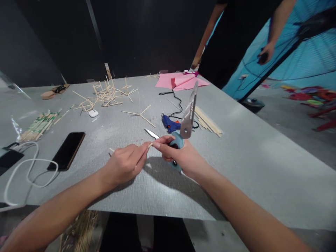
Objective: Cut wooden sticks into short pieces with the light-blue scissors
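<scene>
My left hand [128, 161] is closed, pinching a thin wooden stick [149, 145] whose pale end shows at the fingertips. My right hand [181, 154] grips blue-handled scissors [177, 140]; its thumb and forefinger also meet the stick's end. One broad metal blade [193, 108] points up and away. A narrow pointed blade [151, 133] shows beyond the fingers, its join to the handles hidden. Behind the hands lie a blue glue gun [170, 123], loose flat wooden sticks [207, 120] and a small joined stick piece [140, 114].
A larger stick framework [107, 92] stands at the back, near a white earbud case [93, 113]. At left are a phone [67, 150], a white cable [34, 161] and packed sticks [40, 126]. Pink sheets [181, 80] lie before a standing person [236, 38]; a fan [312, 42] is at right.
</scene>
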Available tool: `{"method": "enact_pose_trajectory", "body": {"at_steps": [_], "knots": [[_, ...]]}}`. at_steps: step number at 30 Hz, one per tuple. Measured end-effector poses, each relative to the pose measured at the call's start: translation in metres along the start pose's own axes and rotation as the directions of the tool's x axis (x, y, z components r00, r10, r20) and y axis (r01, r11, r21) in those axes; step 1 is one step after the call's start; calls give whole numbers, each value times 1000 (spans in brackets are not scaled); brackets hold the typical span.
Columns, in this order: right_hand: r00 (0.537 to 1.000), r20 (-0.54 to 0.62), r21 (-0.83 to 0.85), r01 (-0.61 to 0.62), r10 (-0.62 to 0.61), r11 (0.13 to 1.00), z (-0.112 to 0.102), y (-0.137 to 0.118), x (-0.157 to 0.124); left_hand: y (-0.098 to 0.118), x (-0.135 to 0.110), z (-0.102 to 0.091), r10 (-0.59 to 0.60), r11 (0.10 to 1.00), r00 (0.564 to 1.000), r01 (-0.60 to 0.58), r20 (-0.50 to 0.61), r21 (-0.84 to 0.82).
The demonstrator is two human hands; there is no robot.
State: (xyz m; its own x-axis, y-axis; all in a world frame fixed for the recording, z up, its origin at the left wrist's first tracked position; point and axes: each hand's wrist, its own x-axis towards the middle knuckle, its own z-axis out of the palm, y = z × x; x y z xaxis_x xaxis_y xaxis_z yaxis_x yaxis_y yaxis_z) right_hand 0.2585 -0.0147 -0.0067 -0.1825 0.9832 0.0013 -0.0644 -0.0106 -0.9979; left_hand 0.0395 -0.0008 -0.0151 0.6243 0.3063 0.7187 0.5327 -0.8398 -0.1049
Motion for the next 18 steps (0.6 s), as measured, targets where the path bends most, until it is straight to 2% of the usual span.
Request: {"method": "enact_pose_trajectory", "body": {"at_steps": [3, 7, 10, 12, 14, 16, 18], "knots": [[1000, 10, -13, 4, -4, 1000, 0, -2, -2, 0, -1, 1, 2, 1000, 1000, -2, 4, -14], [997, 22, -82, 74, -72, 994, 1, -5, -4, 3, 0, 1, 9, 1000, 1000, -9, 11, -21], [998, 23, -73, 66, -64, 995, 2, -4, -3, 4, 0, 1, -2, 999, 1000, 2, 14, -46], [999, -26, -29, 28, -28, 999, 2, -1, -1, 0, 0, 2, -28, 999, 999, 30, 38, -44], [994, -106, 39, -21, 25, 999, 2, 3, 4, -9, 0, 4, -91, 996, 989, 91, 116, 2], [980, -185, 106, -58, 77, 993, 0, 6, 8, -22, 1, 7, -202, 979, 946, 184, 253, 93], [964, -245, 145, -67, 102, 987, -2, 8, 12, -35, 1, 9, -339, 939, 855, 279, 393, 203]]}}
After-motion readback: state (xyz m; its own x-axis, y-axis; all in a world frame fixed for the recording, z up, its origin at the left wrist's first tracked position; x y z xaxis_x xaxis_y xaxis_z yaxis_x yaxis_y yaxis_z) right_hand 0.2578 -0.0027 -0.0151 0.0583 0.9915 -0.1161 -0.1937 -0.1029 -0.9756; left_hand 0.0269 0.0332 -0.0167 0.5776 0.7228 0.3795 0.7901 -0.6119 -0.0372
